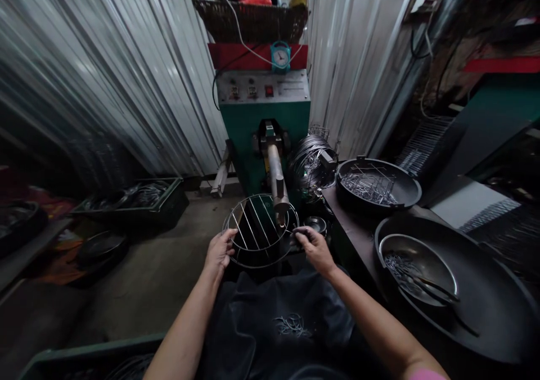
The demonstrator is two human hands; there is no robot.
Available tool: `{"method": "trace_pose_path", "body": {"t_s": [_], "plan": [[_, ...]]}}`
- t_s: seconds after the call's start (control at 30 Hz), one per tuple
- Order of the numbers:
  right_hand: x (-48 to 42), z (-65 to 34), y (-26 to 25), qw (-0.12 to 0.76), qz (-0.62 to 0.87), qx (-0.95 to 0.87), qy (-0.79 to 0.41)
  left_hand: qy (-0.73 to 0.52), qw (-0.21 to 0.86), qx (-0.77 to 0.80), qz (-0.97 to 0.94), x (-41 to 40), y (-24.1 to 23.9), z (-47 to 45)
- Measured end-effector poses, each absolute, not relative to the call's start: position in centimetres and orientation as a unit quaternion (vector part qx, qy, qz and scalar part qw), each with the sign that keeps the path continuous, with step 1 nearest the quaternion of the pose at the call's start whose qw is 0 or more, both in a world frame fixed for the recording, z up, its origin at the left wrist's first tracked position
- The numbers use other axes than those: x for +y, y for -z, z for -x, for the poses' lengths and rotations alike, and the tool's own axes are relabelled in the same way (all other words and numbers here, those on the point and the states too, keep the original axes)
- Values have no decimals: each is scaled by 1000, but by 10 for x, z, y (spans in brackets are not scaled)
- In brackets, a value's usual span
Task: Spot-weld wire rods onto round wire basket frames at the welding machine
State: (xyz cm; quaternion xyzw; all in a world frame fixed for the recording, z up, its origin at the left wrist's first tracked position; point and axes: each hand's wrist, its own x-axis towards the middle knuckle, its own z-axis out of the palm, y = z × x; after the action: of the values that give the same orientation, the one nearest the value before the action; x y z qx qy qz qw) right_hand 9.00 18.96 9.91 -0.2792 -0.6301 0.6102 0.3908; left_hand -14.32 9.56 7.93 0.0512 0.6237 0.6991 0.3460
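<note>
A round wire rack (253, 249) with parallel cross bars is held level beneath the thick metal arm (276, 175) of a green machine (236, 122). My left hand (219, 250) grips the rack's left rim between thumb and fingers. On the right side of the rack, my right hand (314, 248) is closed in a pinch near the rim, right beside the arm's lower tip. Whatever lies between those fingertips is too small to make out. Small bent wire pieces (293, 325) rest on the dark apron (244, 335) over my lap.
To my right stand a dark pan (415, 186) of wire parts and a large pan (485, 312) holding a metal bowl (386, 248) with small pieces. Wire rings (312, 158) hang beside the machine. A green crate (175, 200) sits on the floor at left.
</note>
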Motion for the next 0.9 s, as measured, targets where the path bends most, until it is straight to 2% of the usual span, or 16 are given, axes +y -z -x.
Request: {"method": "trace_pose_path", "body": {"t_s": [0.1, 0.33, 0.5, 0.7, 0.9], "plan": [[192, -91, -107, 438, 255, -598, -621, -692, 345, 633, -43, 98, -82, 144], [197, -83, -77, 269, 301, -718, -567, -686, 344, 639, -51, 102, -80, 143], [199, -82, -79, 221, 326, -722, -569, -687, 338, 641, -63, 101, -75, 146], [199, -81, -83, 226, 297, -754, -540, -689, 347, 632, -71, 101, -75, 150], [197, -78, -79, 237, 307, -715, -582, -683, 337, 644, -72, 105, -80, 147]]}}
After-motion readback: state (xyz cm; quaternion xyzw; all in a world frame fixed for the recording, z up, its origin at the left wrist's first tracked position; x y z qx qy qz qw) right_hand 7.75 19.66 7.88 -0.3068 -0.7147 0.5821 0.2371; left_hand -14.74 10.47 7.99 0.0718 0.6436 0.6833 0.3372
